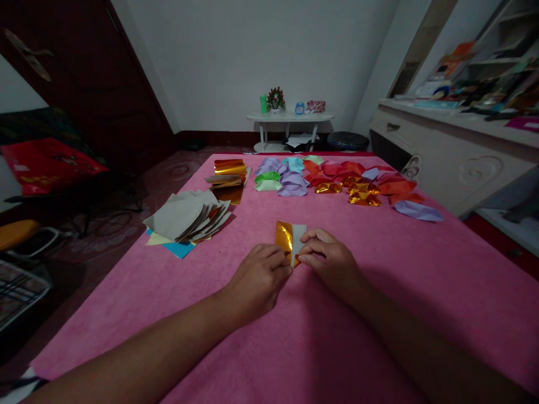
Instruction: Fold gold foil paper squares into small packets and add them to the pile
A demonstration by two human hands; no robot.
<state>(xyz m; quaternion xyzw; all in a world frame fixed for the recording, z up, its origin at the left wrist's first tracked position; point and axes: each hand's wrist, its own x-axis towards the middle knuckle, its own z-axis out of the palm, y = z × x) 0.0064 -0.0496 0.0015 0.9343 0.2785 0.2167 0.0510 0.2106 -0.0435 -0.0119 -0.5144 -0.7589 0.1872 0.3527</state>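
Both forearms reached in from the near edge of the pink table (379, 314). Left hand (256, 278) and right hand (328, 261) each pinched the near end of a gold foil paper (289, 238), fingers curled shut on it, near the table's middle. Loose paper sheets (185, 221) lay toward the left edge; folded coloured pieces (337, 179) crowded the far edge.

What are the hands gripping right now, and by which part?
A folded gold paper: left hand and right hand pinch its near end on the pink table.
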